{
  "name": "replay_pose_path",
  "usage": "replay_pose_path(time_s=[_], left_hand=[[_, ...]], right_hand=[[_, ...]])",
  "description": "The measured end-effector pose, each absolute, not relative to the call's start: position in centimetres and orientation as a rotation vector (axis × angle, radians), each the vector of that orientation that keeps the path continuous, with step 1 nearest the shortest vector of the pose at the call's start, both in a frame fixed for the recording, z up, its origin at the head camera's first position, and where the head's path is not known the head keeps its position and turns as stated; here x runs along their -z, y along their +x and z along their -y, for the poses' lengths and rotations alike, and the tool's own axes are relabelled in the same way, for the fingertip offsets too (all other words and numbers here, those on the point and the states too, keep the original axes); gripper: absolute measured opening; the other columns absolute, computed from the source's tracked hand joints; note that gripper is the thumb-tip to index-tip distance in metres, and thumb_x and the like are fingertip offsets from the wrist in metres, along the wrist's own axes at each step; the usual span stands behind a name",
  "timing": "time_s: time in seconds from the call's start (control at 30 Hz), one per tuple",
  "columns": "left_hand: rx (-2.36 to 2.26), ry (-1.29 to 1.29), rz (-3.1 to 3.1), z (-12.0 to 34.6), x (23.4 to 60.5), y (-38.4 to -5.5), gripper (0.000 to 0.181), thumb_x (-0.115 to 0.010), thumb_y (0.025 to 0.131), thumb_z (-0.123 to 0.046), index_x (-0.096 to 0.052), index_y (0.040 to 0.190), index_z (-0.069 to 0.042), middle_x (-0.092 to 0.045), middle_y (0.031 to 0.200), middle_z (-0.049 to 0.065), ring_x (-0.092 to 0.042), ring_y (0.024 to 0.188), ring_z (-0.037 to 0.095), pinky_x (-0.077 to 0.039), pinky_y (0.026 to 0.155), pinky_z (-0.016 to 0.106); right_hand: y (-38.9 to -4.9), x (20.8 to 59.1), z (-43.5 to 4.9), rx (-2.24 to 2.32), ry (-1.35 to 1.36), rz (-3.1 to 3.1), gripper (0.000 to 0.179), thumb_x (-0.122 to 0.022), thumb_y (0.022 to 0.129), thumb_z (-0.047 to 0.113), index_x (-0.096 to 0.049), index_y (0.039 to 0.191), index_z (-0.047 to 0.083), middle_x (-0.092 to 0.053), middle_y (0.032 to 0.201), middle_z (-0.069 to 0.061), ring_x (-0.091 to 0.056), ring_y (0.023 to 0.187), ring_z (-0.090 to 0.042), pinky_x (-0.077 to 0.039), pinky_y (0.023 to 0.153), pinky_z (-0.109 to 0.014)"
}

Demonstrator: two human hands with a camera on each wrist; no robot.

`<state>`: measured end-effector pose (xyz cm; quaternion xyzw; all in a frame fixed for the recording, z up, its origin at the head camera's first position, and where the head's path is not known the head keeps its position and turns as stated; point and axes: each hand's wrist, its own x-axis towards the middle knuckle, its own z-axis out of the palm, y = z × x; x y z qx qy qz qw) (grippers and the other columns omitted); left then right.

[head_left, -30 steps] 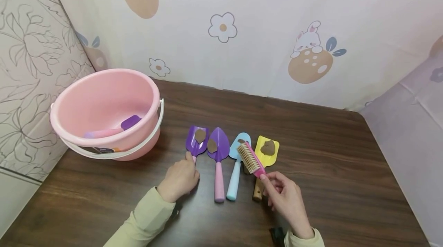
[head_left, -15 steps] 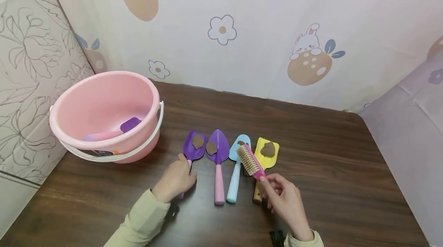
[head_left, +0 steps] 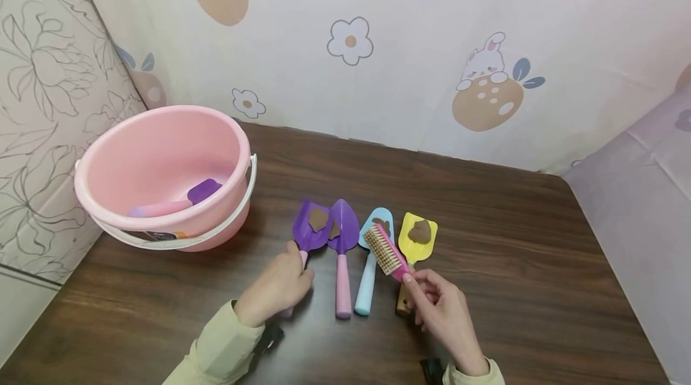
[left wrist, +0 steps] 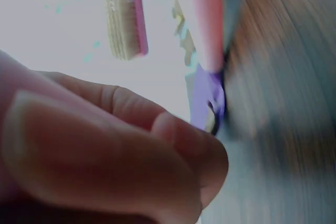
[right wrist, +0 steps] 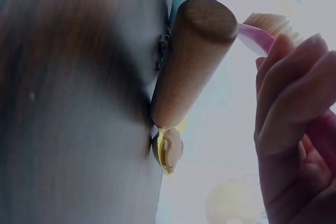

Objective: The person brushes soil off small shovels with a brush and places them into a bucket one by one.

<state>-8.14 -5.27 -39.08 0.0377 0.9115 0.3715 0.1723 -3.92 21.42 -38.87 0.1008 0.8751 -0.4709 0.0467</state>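
Observation:
My left hand (head_left: 278,286) grips the pink handle of a purple square-bladed hand shovel (head_left: 301,232) with a brown clump on its blade. That blade overlaps the pointed purple trowel (head_left: 347,226) beside it, whose own brown patch is partly covered. In my right hand (head_left: 445,316) is a pink-backed scrubbing brush (head_left: 382,250), bristles facing left, held over the light blue trowel (head_left: 366,289). A yellow shovel (head_left: 412,253) with a wooden handle lies beneath that hand, carrying another brown lump (head_left: 420,231). The right wrist view shows its wooden handle (right wrist: 194,66) apart from the fingers.
A large pink bucket (head_left: 240,223) with a white bail handle stands at the left, a small purple-and-pink shovel (head_left: 162,208) inside it. Patterned cloth walls (head_left: 410,61) border the dark wooden table (head_left: 518,241) at the back and sides.
The left hand swung the purple square-bladed shovel left, then back right, so its blade now covers part of the pointed trowel. The right hand and brush shifted only slightly.

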Motion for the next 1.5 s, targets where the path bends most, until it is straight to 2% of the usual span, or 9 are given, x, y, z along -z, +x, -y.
replay_pose_path(time_s=[0.07, 0.2, 0.63, 0.83, 1.07, 1.3, 1.5], left_hand=[[-1.066, 0.166, -2.607, 5.1, 38.9, -7.9, 0.043, -0.055, 0.087, -0.012, -0.038, 0.116, 0.015, -0.053, 0.074, 0.015, -0.054, 0.061, 0.021, -0.047, 0.057, 0.034], [-1.105, 0.220, -2.628, 4.9, 38.6, -7.4, 0.044, -0.057, 0.086, -0.011, -0.039, 0.117, 0.014, -0.052, 0.072, 0.014, -0.054, 0.064, 0.022, -0.047, 0.059, 0.035], [-1.163, 0.269, -2.581, 3.9, 38.3, -6.4, 0.035, -0.057, 0.086, -0.010, -0.040, 0.110, 0.009, -0.049, 0.065, 0.010, -0.050, 0.054, 0.019, -0.040, 0.048, 0.031], [-1.190, 0.320, -2.553, 3.4, 38.3, -6.0, 0.037, -0.057, 0.086, -0.010, -0.039, 0.113, 0.008, -0.049, 0.065, 0.010, -0.050, 0.054, 0.019, -0.040, 0.049, 0.032], [-1.197, 0.354, -2.542, 3.0, 38.3, -5.7, 0.033, -0.058, 0.085, -0.010, -0.040, 0.109, 0.006, -0.048, 0.064, 0.009, -0.050, 0.054, 0.017, -0.040, 0.049, 0.031], [-1.187, 0.380, -2.521, 2.8, 38.1, -5.5, 0.037, -0.055, 0.086, -0.012, -0.039, 0.112, 0.008, -0.049, 0.065, 0.008, -0.051, 0.054, 0.015, -0.041, 0.050, 0.029], [-1.164, 0.403, -2.507, 2.6, 37.8, -5.3, 0.037, -0.055, 0.087, -0.012, -0.039, 0.112, 0.009, -0.047, 0.062, 0.006, -0.049, 0.050, 0.013, -0.040, 0.047, 0.028]], right_hand=[[-3.9, 38.9, -21.4, 1.458, 0.283, -2.676, 0.026, -0.065, 0.090, 0.034, -0.065, 0.090, 0.008, -0.060, 0.061, -0.006, -0.050, 0.040, -0.016, -0.046, 0.038, -0.031], [-3.8, 38.8, -21.3, 1.490, 0.229, -2.682, 0.023, -0.066, 0.090, 0.033, -0.065, 0.093, 0.010, -0.060, 0.061, -0.007, -0.050, 0.040, -0.017, -0.045, 0.038, -0.031], [-3.3, 39.1, -20.9, 1.546, -0.084, -2.834, 0.005, -0.069, 0.087, 0.015, -0.065, 0.090, 0.014, -0.060, 0.064, 0.001, -0.048, 0.043, -0.006, -0.041, 0.037, -0.022], [-3.2, 39.2, -20.7, 1.513, -0.195, -2.908, 0.008, -0.070, 0.086, 0.010, -0.065, 0.088, 0.016, -0.060, 0.065, 0.005, -0.051, 0.050, -0.003, -0.041, 0.041, -0.020], [-3.1, 39.0, -20.5, 1.516, -0.259, -2.901, 0.010, -0.071, 0.085, 0.010, -0.066, 0.090, 0.018, -0.061, 0.065, 0.005, -0.052, 0.051, -0.002, -0.040, 0.042, -0.019], [-3.2, 39.2, -20.5, 1.508, -0.424, -2.947, 0.021, -0.072, 0.082, 0.004, -0.067, 0.093, 0.021, -0.057, 0.064, 0.012, -0.040, 0.048, 0.003, -0.030, 0.040, -0.014], [-3.2, 39.4, -20.6, 1.442, -0.445, -3.005, 0.027, -0.078, 0.076, 0.004, -0.067, 0.092, 0.024, -0.051, 0.063, 0.014, -0.037, 0.049, 0.003, -0.030, 0.041, -0.014]])
